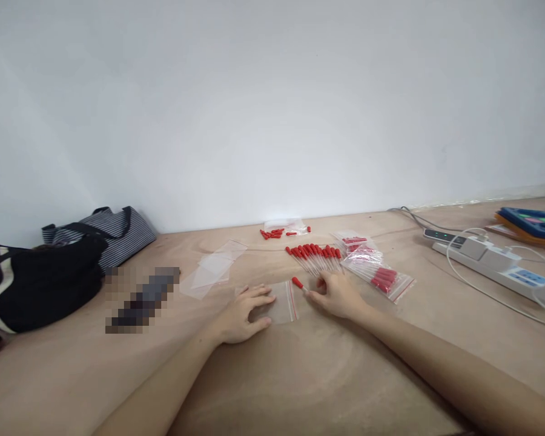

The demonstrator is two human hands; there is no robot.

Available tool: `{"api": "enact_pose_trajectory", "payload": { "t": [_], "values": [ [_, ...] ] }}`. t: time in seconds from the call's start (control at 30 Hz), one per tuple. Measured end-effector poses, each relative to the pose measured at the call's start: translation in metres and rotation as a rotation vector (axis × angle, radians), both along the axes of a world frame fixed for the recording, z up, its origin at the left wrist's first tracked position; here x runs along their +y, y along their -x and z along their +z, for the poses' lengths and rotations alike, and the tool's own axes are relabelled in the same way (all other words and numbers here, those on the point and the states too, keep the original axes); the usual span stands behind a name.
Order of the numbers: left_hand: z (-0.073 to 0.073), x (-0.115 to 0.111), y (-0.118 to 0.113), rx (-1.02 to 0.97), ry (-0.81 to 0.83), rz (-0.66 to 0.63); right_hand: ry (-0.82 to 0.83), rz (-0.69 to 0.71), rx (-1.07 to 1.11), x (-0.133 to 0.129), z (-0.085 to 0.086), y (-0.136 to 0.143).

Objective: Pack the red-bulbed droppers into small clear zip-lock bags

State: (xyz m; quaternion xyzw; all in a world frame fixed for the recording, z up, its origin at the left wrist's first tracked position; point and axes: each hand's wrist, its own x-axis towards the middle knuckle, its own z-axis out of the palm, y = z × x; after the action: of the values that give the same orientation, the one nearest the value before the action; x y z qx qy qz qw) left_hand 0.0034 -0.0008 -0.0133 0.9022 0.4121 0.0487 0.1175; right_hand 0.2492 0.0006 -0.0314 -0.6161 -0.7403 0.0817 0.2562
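Observation:
Flat on a clear zip bag (282,304) with a red line along its right edge rests my left hand (249,312), its fingers spread. My right hand (336,295) pinches a red-capped dropper (297,283) by its clear stem, the red bulb pointing up and left beside the bag's red edge. Just beyond my right hand, several more red-capped droppers (315,250) lie fanned out, red ends away from me. To their right are filled bags of droppers (376,272), partly overlapping. More clear bags (215,266) lie loosely overlapped beyond my left hand.
Small red bulbs (272,234) lie by a clear bag near the wall. At left are a black bag (49,281), a striped bag (129,236) and a pixelated dark object (148,300). A power strip (513,272) with cables and colourful trays (533,224) sit at right.

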Motion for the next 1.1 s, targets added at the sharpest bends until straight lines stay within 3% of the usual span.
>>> {"api": "enact_pose_trajectory", "payload": {
  "t": [0.27,0.43,0.57,0.67,0.77,1.1],
  "values": [
    [-0.008,-0.003,-0.028,-0.037,-0.072,0.018,0.159,0.041,0.020,0.035,-0.001,0.039],
    [-0.009,-0.003,-0.037,-0.030,0.001,0.013,0.094,0.133,0.083,0.035,0.001,0.029],
    [-0.010,-0.011,-0.037,-0.047,0.004,0.008,-0.054,0.184,0.491,0.025,-0.003,-0.001],
    [-0.011,-0.015,-0.035,-0.067,-0.003,0.001,-0.011,0.064,0.910,0.016,-0.011,-0.012],
    [-0.012,-0.015,-0.034,-0.077,-0.014,-0.002,0.013,-0.054,1.179,0.009,-0.017,-0.010],
    [-0.014,-0.014,-0.035,-0.084,-0.018,-0.013,0.027,-0.089,1.228,0.010,-0.021,0.007]
  ]
}}
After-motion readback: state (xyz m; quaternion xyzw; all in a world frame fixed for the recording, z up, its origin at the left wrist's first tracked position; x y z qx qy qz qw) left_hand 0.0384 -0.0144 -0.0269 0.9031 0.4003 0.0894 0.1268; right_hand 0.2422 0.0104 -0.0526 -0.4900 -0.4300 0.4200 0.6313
